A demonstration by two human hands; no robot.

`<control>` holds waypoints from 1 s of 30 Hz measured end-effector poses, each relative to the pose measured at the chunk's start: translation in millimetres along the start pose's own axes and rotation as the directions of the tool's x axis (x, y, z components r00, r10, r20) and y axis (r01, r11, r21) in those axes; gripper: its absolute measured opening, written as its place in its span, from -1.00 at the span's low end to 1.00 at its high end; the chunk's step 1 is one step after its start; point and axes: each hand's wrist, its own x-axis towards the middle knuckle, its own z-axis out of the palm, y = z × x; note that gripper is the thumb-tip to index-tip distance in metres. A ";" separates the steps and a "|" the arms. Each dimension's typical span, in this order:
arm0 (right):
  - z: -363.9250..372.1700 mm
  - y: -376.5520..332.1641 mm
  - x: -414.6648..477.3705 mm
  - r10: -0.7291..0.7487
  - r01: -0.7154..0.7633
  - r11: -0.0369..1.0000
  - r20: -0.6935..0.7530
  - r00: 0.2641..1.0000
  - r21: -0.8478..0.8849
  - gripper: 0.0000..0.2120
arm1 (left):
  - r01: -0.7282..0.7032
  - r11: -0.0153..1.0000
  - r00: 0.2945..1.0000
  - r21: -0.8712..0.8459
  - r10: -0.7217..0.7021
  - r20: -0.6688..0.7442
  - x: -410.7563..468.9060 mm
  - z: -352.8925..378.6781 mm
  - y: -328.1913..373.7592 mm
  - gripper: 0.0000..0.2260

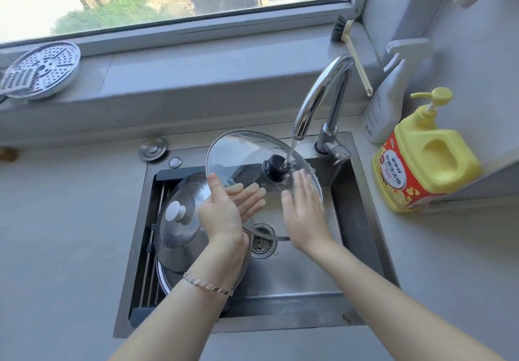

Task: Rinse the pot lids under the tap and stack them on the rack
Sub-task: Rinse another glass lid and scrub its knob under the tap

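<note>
Bottom of the frame, two bare forearms reach in, bracelet (207,286) on the left one. Left hand (224,209) pinches the glass lid (238,155) at its rim, thumb on top, straight fingers showing through the glass. Right hand (303,214) is flat and wide, pressed on the lid's right side. Lid's tilted over the sink (309,276), middle of the frame, with water from the tap (323,94) hitting beside its black knob (276,167). Left of it, a steel lid (179,220) sits on the rack (153,248). Yellow soap bottle (421,169) on the counter far right, steamer plate (42,68) on the sill upper left.
</note>
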 end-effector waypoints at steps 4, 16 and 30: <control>-26.6 20.5 41.9 0.110 -0.109 0.992 -0.012 0.994 0.065 -0.53 | 0.034 0.991 0.989 0.131 -0.052 0.136 -5.8 -12.8 0.3 -0.54; -32.2 -28.6 19.6 -0.368 0.414 0.871 0.207 0.906 -0.266 -0.27 | -0.009 0.904 0.911 0.428 -0.169 0.376 -12.0 -11.9 -13.4 -0.55; -32.7 -26.8 32.9 -0.433 0.482 0.847 0.236 0.870 -0.225 -0.33 | -0.004 0.920 0.933 0.392 -0.138 0.333 -10.2 -13.6 -2.5 -0.55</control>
